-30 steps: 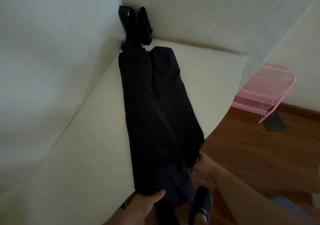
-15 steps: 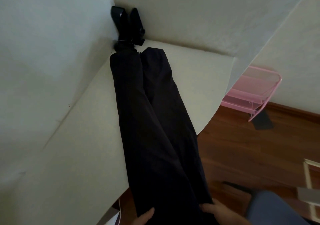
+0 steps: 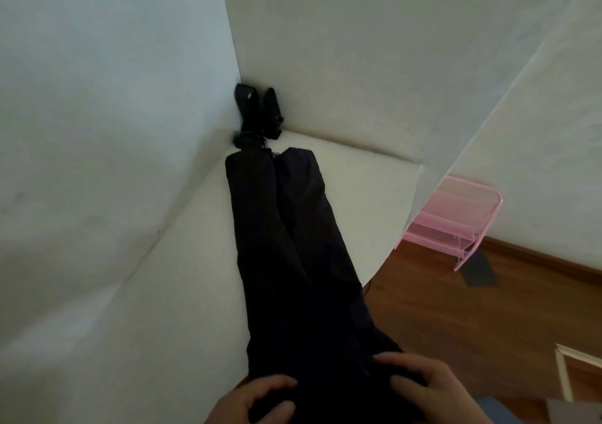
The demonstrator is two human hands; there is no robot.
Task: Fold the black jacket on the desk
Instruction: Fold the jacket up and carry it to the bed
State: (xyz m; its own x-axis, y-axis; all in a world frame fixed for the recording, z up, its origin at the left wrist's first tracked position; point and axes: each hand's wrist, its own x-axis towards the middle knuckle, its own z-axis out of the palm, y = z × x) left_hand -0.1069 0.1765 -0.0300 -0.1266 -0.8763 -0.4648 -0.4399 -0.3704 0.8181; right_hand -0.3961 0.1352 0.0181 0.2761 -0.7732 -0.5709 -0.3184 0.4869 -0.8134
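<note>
Because the black jacket is already folded into one long, thin strip, it lies down the middle of the white table, with its far end near the corner of the walls and its near end hanging over the table edge by the person. Both hands sit on that near end, likely to grab it and fold it up toward the far end, which would make the strip shorter. The left hand curls its fingers around the left edge of the cloth, so it looks clamped on the jacket. The right hand lies on top at the right edge with its fingers bent and a little apart, pressing the cloth; I cannot tell if it is really gripping. The cloth looks soft and floppy, so it may slide or open up if only one side is lifted. The table is smooth and pale and has a round edge on the right. White walls meet at the far corner, where a small black stand sits just beyond the jacket. Past the table is a brown wood floor with a pink wire rack against the wall.
</note>
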